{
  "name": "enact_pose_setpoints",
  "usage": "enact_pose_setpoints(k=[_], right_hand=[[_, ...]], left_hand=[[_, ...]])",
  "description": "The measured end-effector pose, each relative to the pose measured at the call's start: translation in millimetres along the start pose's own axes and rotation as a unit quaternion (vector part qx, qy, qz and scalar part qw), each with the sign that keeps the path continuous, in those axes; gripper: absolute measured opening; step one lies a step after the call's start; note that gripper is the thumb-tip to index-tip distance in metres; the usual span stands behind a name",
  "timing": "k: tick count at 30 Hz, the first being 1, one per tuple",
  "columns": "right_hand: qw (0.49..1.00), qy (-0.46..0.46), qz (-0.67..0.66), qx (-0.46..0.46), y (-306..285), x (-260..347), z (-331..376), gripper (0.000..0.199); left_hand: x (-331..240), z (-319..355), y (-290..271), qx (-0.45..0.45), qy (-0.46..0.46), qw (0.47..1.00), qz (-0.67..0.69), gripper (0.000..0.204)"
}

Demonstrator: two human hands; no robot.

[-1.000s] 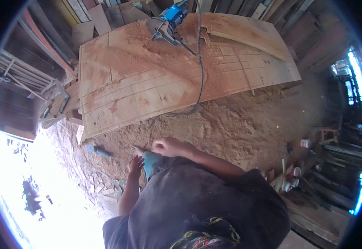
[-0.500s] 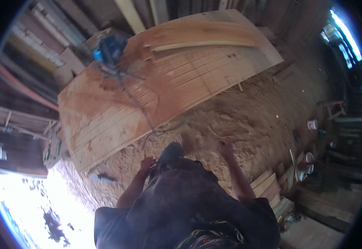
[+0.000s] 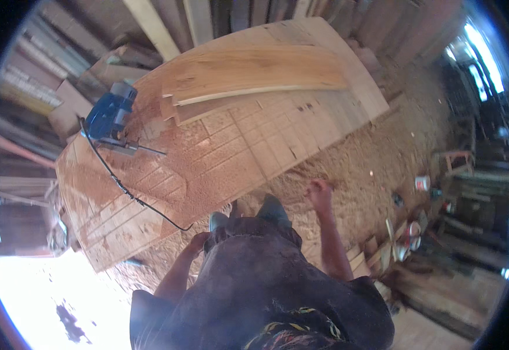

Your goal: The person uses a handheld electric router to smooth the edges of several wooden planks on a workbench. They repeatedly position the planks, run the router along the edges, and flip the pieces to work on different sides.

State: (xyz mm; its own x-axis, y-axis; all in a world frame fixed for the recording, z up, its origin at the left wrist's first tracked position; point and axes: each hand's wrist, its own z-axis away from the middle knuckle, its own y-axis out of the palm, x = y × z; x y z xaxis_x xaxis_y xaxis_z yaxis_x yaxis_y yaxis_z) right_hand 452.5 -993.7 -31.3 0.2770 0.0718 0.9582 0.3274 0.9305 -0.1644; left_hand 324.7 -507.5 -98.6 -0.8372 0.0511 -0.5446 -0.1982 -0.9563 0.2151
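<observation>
My left hand [image 3: 198, 241] hangs beside my left hip, near the table's front edge. Its fingers are loosely bent and I see nothing in them. Out to the right, my right hand [image 3: 319, 191] is held over the dusty ground, fingers loosely curled and partly apart, empty. Ahead stands a wide wooden tabletop [image 3: 301, 131] strewn with sawdust and crossed by straight cut lines. On its left part rests a blue power saw [image 3: 107, 119], touched by neither hand. Its black cord [image 3: 127, 192] runs toward me over the near edge. Sawn boards [image 3: 254, 73] lie stacked farther back.
Sawdust [image 3: 377, 146] covers the ground around my feet. Long timbers [image 3: 149, 26] lean behind the table. At the right are a white bucket [image 3: 422, 183], a small wooden stand [image 3: 457, 161] and a pile of offcuts [image 3: 382, 251]. Bright light comes in at lower left.
The table, saw and boards now appear closer to me and lower in view. My right hand has risen slightly in view; my left hand has dropped toward my hip.
</observation>
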Motion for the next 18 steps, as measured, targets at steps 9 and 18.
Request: enact_pose_setpoints(k=[9, 18], right_hand=[[0.913, -0.252, 0.314, 0.058, 18.4, 203.9, -338.5, 0.026], [0.775, -0.249, 0.535, 0.228, 134.0, 295.1, -483.9, 0.054]], left_hand=[[-33.0, 7.6, 90.7, -0.074, 0.126, 0.961, -0.233, 0.037], [-312.8, -12.1, 244.8, -0.093, 0.181, 0.976, 0.074, 0.051]])
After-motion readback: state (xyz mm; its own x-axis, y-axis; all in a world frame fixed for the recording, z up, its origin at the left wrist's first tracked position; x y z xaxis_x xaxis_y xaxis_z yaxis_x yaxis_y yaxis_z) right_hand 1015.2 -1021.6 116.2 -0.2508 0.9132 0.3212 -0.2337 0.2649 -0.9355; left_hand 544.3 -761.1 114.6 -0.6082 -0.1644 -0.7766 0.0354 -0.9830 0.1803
